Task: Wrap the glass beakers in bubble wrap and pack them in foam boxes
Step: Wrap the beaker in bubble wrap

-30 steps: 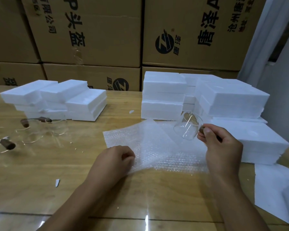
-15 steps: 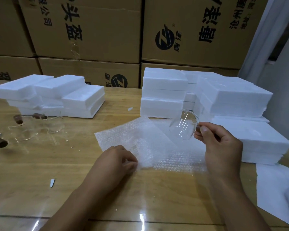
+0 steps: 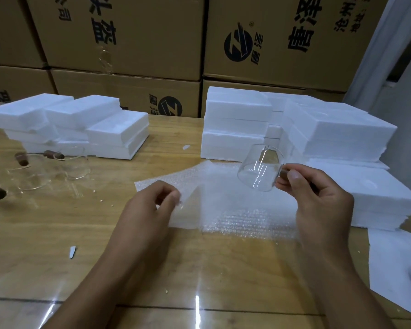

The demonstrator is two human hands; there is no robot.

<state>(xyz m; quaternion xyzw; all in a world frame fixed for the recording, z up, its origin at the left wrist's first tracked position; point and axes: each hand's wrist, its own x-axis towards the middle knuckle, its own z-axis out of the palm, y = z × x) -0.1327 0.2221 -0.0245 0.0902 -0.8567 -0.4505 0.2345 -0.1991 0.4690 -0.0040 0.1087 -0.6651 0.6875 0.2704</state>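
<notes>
Since a second ago the left hand (image 3: 152,205) has gone from lying on the near edge of the wrap (image 3: 235,205) to pinching it. That corner is now lifted off the desk (image 3: 57,233) and folded up a little. The right hand (image 3: 318,198) still holds the beaker (image 3: 259,172) in much the same place.

The left hand's thumb and fingers are curled on the wrap's near-left corner. The rest of the sheet lies flat on the desk. The right hand grips the beaker by its brown handle (image 3: 284,173), thumb on top and fingers curled below. The beaker is in the air above the far right part of the wrap, tilted on its side, with its mouth toward the foam boxes.

Foam boxes (image 3: 337,131) are stacked along the far right of the desk, just behind the wrap. A lower stack (image 3: 109,131) sits at the far left. Near that stack, other beakers (image 3: 40,176) with brown handles sit on the desk, well apart from the wrap. A white paper (image 3: 389,257) lies at the near right edge, and cartons (image 3: 140,43) rise behind the desk.
</notes>
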